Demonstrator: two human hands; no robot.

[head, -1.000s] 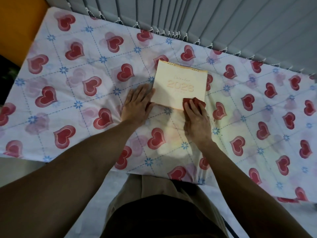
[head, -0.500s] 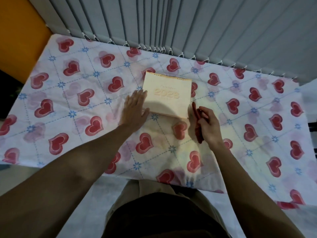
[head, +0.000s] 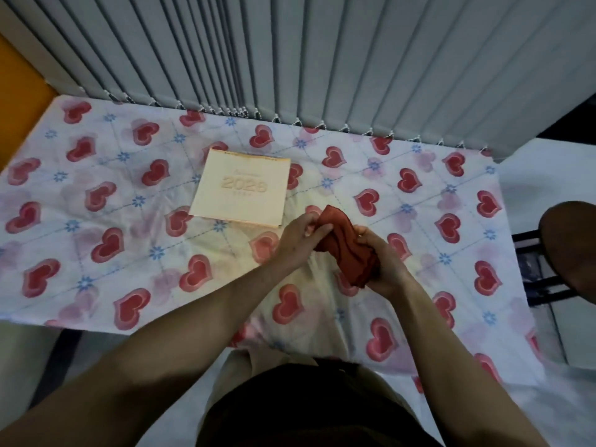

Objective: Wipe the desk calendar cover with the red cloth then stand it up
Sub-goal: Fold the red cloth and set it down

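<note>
A cream desk calendar (head: 240, 188) marked 2026 lies flat on the heart-patterned tablecloth (head: 103, 195), cover up, left of centre. The red cloth (head: 345, 245) is bunched up in the air just right of the calendar's near right corner. My left hand (head: 298, 235) pinches its upper left end and my right hand (head: 385, 266) wraps around its lower right part. Neither hand touches the calendar.
Grey vertical blinds (head: 322, 59) hang along the table's far edge. A dark round stool seat (head: 571, 246) stands off the table's right side. An orange wall (head: 19, 88) borders the far left. My torso is at the table's near edge.
My left hand has left the calendar's edge and joined my right hand on the red cloth. The cloth has come off the cover, lifted to the right. The view pulled back.
</note>
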